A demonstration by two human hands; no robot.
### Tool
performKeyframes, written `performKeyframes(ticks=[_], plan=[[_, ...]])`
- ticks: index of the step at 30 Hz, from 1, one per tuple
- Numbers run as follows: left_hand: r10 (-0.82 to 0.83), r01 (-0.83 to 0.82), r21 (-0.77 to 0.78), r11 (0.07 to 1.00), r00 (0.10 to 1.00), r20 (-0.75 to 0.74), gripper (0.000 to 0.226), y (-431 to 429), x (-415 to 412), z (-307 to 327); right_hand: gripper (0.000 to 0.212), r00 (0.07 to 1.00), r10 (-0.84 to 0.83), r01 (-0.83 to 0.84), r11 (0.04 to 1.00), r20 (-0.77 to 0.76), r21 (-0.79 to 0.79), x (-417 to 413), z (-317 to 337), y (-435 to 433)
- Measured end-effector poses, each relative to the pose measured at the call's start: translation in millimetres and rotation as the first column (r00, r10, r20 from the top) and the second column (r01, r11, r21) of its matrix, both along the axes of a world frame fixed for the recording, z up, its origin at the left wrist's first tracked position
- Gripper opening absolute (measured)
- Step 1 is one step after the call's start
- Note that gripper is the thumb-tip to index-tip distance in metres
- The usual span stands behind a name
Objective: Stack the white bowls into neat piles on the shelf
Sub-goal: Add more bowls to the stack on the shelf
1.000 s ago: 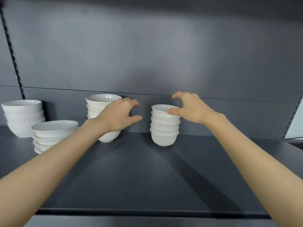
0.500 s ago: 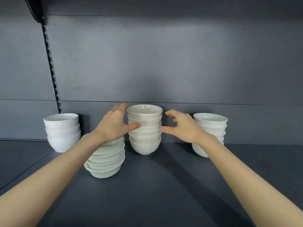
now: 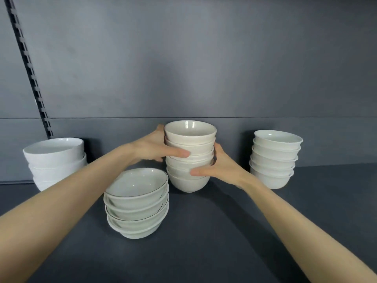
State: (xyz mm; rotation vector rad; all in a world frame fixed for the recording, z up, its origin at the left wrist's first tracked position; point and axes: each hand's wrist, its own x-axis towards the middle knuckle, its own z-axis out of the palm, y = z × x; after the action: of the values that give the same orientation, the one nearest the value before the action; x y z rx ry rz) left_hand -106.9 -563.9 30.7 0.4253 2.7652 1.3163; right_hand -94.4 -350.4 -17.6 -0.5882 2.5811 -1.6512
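head view shows both hands clasped on the middle pile (image 3: 189, 158) of white bowls, which stands at the back of the shelf (image 3: 224, 231) near the wall. the left hand (image 3: 157, 148) wraps its 9 o'clock side, thumb across the front; the right hand (image 3: 220, 166) presses the 3 o'clock side lower down, thumb under a rim. the step in hand looks like squaring or shifting this pile. the bowls sit slightly uneven, so the next move calls for an even squeeze from both sides and a slow slide or lift, keeping the pile upright. around it: a front pile (image 3: 138, 203) of shallower bowls at 7 o'clock, just beside and under the left forearm; a right pile (image 3: 275, 158) at 3 o'clock, near the right wrist; a left pile (image 3: 55, 160) at 9 o'clock, well apart. the front pile crowds any pull toward the person.
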Motion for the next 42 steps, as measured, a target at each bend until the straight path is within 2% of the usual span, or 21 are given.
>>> performKeyframes(ticks=[3, 5, 11, 16, 24, 25, 28, 29, 32, 36, 40, 42], plan=[[-0.036, 0.035, 0.053, 0.998, 0.999, 0.018, 0.075, 1, -6, -4, 0.058, 0.996, 0.051, -0.047, 0.998, 0.069, -0.049, -4, -5, 1], [-0.065, 0.063, 0.066, 0.996, 0.998, 0.021, 0.067, 0, -9, -5, 0.053, 0.993, 0.069, -0.062, 0.996, 0.099, -0.071, -6, -9, 0], [-0.118, 0.118, 0.025, 0.993, 0.993, 0.02, 0.089, 3, -9, 2, 0.054, 0.995, 0.028, -0.011, 0.985, 0.096, -0.17, -6, -13, 2], [-0.109, 0.108, 0.012, 0.994, 0.993, 0.037, 0.104, 23, 4, 3, 0.055, 0.994, 0.026, -0.007, 0.984, 0.108, -0.18, 8, -13, 23], [-0.071, 0.07, 0.064, 0.996, 0.997, 0.016, 0.106, 78, 50, -6, 0.063, 0.991, 0.03, -0.007, 0.985, 0.134, -0.172, 44, -15, 81], [-0.066, 0.065, 0.071, 0.995, 0.998, 0.01, 0.101, 84, 58, -7, 0.062, 0.991, 0.043, -0.02, 0.985, 0.13, -0.172, 50, -15, 87], [-0.032, 0.038, 0.124, 0.992, 0.998, -0.049, 0.054, 104, 85, -12, 0.062, 0.99, 0.085, -0.065, 0.983, 0.113, -0.172, 65, -16, 103], [-0.01, 0.019, 0.141, 0.99, 0.998, -0.067, 0.052, 109, 93, -15, 0.062, 0.989, 0.102, -0.082, 0.982, 0.111, -0.171, 69, -16, 108], [0.071, -0.05, 0.178, 0.983, 0.991, -0.115, 0.082, 122, 115, -26, 0.064, 0.984, 0.149, -0.133, 0.978, 0.094, -0.164, 81, -18, 120], [0.131, -0.1, 0.249, 0.963, 0.985, -0.11, 0.098, 134, 133, -38, 0.056, 0.978, 0.19, -0.173, 0.968, 0.082, -0.18, 91, -20, 127], [0.123, -0.071, 0.388, 0.919, 0.986, -0.112, 0.092, 144, 137, -49, 0.054, 0.969, 0.241, -0.229, 0.959, 0.06, -0.165, 95, -19, 129], [0.105, -0.053, 0.416, 0.908, 0.989, -0.104, 0.098, 146, 135, -53, 0.058, 0.961, 0.269, -0.256, 0.953, 0.058, -0.164, 96, -20, 131]])
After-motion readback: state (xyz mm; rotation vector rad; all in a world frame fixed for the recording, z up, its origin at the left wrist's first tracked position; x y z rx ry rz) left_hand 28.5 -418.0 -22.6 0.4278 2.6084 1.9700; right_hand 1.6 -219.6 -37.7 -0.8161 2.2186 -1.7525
